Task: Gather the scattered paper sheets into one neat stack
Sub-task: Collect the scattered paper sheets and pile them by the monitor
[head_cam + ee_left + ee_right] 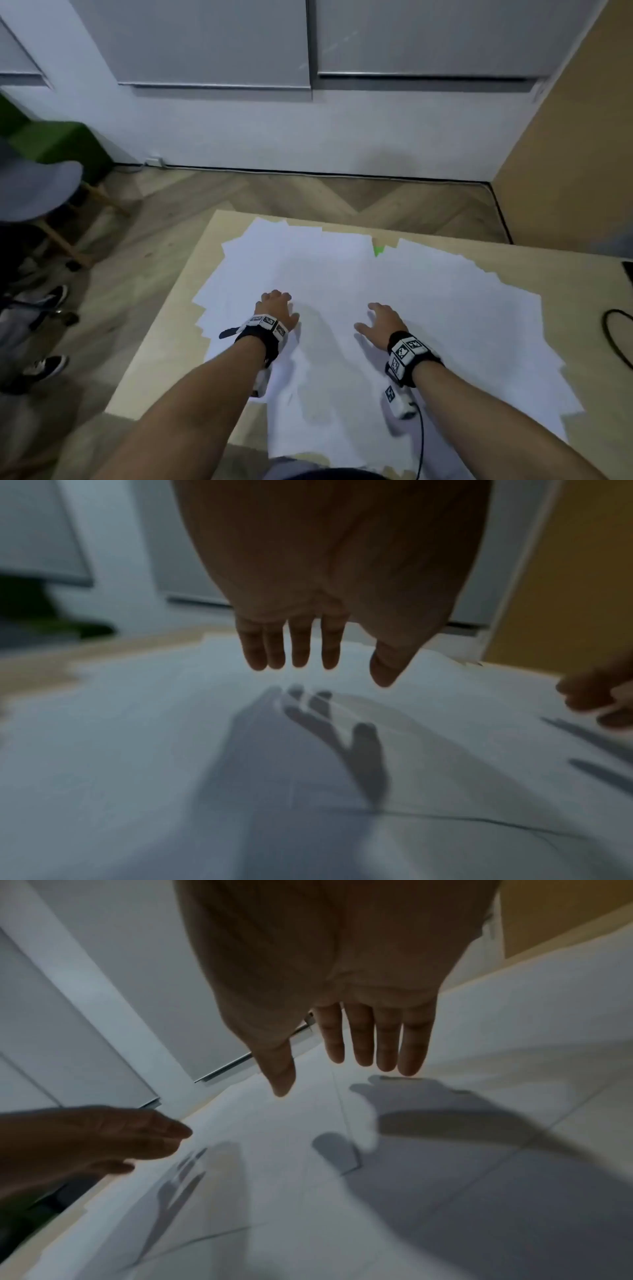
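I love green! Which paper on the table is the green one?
The green paper is the small corner peeking out at the table's far edge, between the overlapping white sheets. Every other sheet looks white.

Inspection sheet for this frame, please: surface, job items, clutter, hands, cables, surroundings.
Surface: light wooden table, mostly covered by paper.
Job's things: white paper sheets spread loosely and overlapping, not stacked.
Clutter: a green scrap peeks out between sheets at the far edge.
Grippers: left hand and right hand both open, fingers straight, above the sheets; their shadows show in the wrist views; no grip on anything.
Cables: black cable looped at the table's right edge; thin cable from the right wrist unit.
Surroundings: grey chair, wood floor, grey cabinets.
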`<state>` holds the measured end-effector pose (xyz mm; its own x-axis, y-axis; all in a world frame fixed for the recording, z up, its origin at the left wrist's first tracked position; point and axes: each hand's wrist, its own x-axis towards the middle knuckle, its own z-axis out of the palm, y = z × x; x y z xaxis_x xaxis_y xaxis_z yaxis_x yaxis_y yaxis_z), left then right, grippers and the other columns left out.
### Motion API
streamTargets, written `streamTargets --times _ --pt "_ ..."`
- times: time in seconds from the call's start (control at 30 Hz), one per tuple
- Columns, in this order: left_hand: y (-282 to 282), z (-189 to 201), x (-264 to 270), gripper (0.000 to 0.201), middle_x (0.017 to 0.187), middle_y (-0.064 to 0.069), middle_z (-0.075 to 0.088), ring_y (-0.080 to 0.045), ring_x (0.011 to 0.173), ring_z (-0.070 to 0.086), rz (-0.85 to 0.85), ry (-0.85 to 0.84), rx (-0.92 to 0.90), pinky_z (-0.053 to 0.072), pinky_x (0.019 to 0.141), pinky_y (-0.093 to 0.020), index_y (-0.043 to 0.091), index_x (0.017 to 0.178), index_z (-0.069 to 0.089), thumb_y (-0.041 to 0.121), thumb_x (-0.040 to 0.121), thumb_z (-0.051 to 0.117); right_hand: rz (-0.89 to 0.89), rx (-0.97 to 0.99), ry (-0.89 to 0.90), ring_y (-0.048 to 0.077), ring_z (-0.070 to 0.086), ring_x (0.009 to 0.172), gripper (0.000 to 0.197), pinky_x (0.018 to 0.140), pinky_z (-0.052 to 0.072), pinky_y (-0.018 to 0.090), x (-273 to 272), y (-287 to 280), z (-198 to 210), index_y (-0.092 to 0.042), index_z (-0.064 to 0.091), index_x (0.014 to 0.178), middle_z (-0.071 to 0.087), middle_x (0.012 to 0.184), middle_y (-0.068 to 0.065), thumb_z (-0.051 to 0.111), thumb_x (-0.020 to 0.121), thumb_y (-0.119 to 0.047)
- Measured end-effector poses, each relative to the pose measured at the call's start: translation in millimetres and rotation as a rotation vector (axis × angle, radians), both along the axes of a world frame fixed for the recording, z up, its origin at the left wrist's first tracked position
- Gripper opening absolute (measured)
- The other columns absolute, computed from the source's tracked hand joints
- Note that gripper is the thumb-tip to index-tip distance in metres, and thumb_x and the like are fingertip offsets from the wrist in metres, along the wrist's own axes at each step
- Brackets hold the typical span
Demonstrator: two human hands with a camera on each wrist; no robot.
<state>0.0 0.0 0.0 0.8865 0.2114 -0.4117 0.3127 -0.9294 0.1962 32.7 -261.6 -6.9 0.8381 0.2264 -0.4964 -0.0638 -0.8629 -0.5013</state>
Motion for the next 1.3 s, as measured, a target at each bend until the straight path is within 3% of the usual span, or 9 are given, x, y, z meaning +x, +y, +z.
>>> streamTargets --times 0.13,0.27,0.43,0.5,0.67,0.83,1.0,1.17,1.3 --pt "30 -21 -13 0.054 0.146 -0.004 0.042 -0.028 0.132 0.038 0.136 -0.034 -0.110 0.037 0.104 -0.038 0.021 0.139 0.047 0.045 0.092 0.056 -0.156 0.057 0.026 0.022 0.037 0.138 0.072 0.110 0.035 0.035 -1 33 -5 -0.015 0.036 0.147 0.040 0.149 0.006 0.064 0.088 -0.045" --pt "55 -45 -19 0.057 0.153 -0.007 0.034 -0.030 0.138 0.031 0.011 -0.075 -0.049 0.034 0.109 -0.040 0.021 0.139 0.045 0.047 0.090 0.055 -0.210 -0.100 -0.007 0.025 0.033 0.137 0.068 0.103 0.040 0.038 -5 62 -13 -0.017 0.039 0.145 0.040 0.145 0.006 0.061 0.088 -0.048" --pt "70 -58 -23 0.091 0.164 -0.012 0.006 -0.031 0.151 0.005 0.109 -0.062 -0.080 0.014 0.120 -0.045 0.015 0.155 0.017 0.064 0.087 0.053 -0.302 -0.224 -0.054 0.028 0.034 0.131 0.075 0.094 0.046 0.042 -8 86 -22 -0.016 0.041 0.140 0.041 0.139 0.009 0.068 0.080 -0.050" --pt "72 -60 -25 0.095 0.164 -0.012 0.002 -0.030 0.151 0.001 0.122 -0.044 -0.096 0.012 0.120 -0.046 0.014 0.156 0.012 0.066 0.087 0.053 -0.319 -0.241 -0.037 0.029 0.035 0.129 0.075 0.091 0.047 0.042 -10 95 -24 -0.015 0.040 0.137 0.041 0.136 0.010 0.074 0.077 -0.045" --pt "78 -59 -24 0.093 0.164 -0.008 0.007 -0.027 0.150 0.006 0.120 -0.046 -0.123 0.022 0.117 -0.046 0.016 0.154 0.020 0.063 0.083 0.060 -0.522 -0.176 0.000 0.034 0.039 0.131 0.092 0.103 0.042 0.047 -9 105 -26 -0.016 0.025 0.149 0.035 0.143 0.015 0.078 0.076 -0.037" --pt "84 -59 -26 0.093 0.161 -0.002 0.018 -0.026 0.144 0.018 0.134 -0.060 -0.136 0.034 0.109 -0.043 0.019 0.151 0.025 0.062 0.079 0.065 -0.650 -0.182 0.108 0.035 0.048 0.122 0.077 0.102 0.044 0.050 -7 94 -28 -0.016 0.044 0.137 0.040 0.136 0.013 0.076 0.074 -0.047" --pt "80 -58 -25 0.090 0.158 0.000 0.023 -0.027 0.140 0.023 0.179 -0.061 -0.146 0.039 0.105 -0.042 0.022 0.150 0.028 0.058 0.078 0.068 -0.680 -0.064 0.141 0.031 0.053 0.117 0.064 0.091 0.050 0.039 -4 81 -31 -0.014 0.054 0.124 0.046 0.132 0.011 0.081 0.072 -0.040" --pt "79 -59 -28 0.083 0.158 0.001 0.027 -0.026 0.141 0.023 0.212 -0.076 -0.181 0.040 0.106 -0.043 0.022 0.150 0.030 0.053 0.081 0.064 -0.696 0.114 0.168 0.029 0.053 0.122 0.072 0.098 0.044 0.034 -4 76 -34 -0.010 0.042 0.139 0.051 0.139 0.010 0.078 0.080 -0.029" --pt "76 -59 -36 0.078 0.154 0.001 0.033 -0.023 0.140 0.026 0.221 -0.117 -0.231 0.039 0.107 -0.040 0.021 0.150 0.033 0.052 0.084 0.062 -0.513 0.091 0.220 0.023 0.060 0.093 0.041 0.090 0.052 0.038 -3 75 -37 -0.002 0.057 0.115 0.065 0.118 0.017 0.070 0.081 -0.021"
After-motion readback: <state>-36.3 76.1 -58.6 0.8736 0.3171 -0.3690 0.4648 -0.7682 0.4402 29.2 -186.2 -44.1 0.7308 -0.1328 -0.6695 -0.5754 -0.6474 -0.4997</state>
